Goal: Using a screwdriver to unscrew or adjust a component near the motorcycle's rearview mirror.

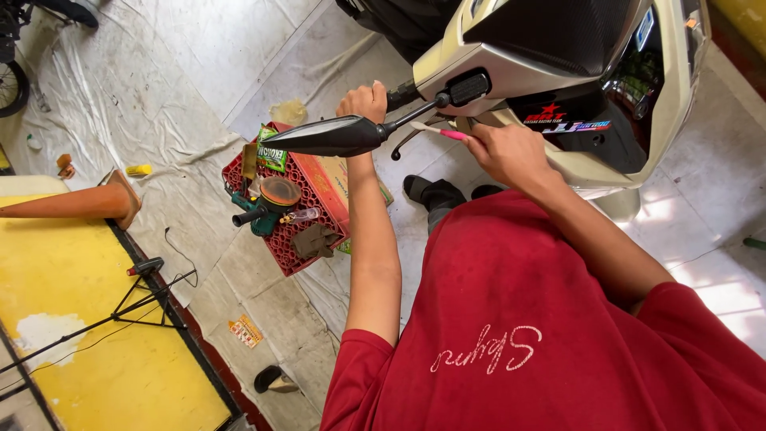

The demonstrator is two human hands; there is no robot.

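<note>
The left hand (363,101) is closed around the black scooter handlebar grip (401,93); the right hand (511,152) pinches a small pink-handled brush (440,131) at the black mirror stem (411,117). Short, light strokes seem best there.

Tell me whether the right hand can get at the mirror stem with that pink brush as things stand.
Probably yes. The right hand holds the pink-handled brush with its tip already beside the mirror stem, nothing lying between them. The left hand grips the handlebar grip further back, clear of the brush.
</note>
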